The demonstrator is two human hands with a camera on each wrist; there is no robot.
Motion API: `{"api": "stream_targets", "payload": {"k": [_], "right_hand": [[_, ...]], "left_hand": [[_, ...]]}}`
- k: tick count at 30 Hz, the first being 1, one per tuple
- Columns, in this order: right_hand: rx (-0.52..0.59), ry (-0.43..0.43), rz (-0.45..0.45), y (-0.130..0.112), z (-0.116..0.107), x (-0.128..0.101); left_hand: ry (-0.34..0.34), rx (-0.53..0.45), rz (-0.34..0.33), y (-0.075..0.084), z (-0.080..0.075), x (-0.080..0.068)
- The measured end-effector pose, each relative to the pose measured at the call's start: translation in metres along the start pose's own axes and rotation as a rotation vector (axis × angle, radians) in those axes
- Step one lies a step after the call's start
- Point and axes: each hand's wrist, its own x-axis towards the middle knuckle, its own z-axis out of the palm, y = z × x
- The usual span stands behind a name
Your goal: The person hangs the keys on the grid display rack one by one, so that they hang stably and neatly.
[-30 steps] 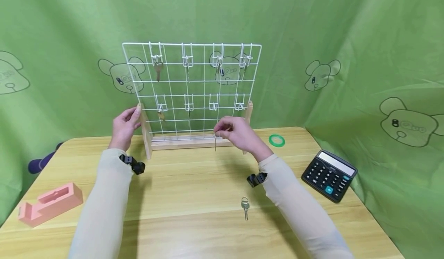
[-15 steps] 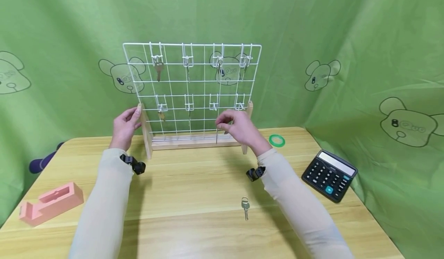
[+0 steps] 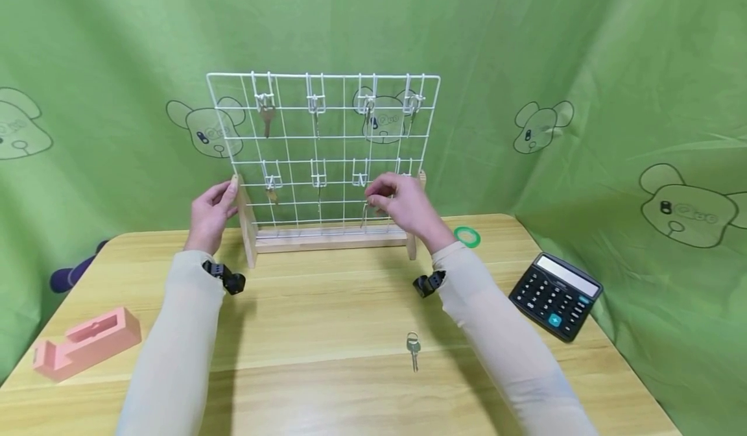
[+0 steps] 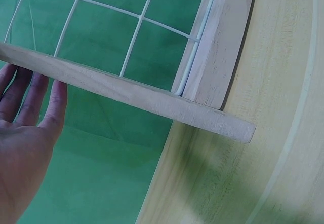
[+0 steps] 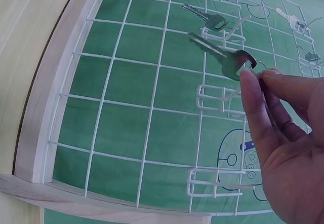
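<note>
One small silver key with a ring lies on the light wooden surface, nearest the viewer and well in front of the white wire grid rack on its wooden base. At the rack's lower row of hooks, the right hand pinches a silver metal key by its head between thumb and fingers, blade hanging just before the wires. The left hand rests, fingers straight, against the rack's left wooden post.

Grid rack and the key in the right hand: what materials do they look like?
Grid rack: thin wire, apparently white-coated metal, set in a pale unfinished-looking wooden base with visible grain. Key, pinched by the right hand: dull grey metal, probably steel or nickel-plated; faint sheen only.
</note>
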Motion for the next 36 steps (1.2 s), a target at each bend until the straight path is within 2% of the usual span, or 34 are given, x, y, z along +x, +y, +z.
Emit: {"api": "stream_targets", "payload": {"k": [9, 16, 23, 31, 36], "right_hand": [[0.006, 0.026, 0.011, 0.0, -0.003, 0.007], [0.007, 0.048, 0.019, 0.0, -0.004, 0.012], [-0.001, 0.074, 0.006, 0.003, -0.001, 0.015], [0.011, 0.113, 0.018, 0.009, 0.003, 0.021], [-0.018, 0.124, 0.021, 0.013, 0.006, 0.024]], "left_hand": [[-0.002, 0.014, 0.004, 0.0, 0.0, -0.001], [-0.002, -0.045, -0.003, 0.001, 0.001, 0.0], [0.004, -0.005, 0.002, 0.0, 0.002, -0.001], [0.009, -0.025, -0.002, -0.001, 0.001, 0.0], [0.015, -0.032, -0.002, -0.001, 0.002, 0.0]]}}
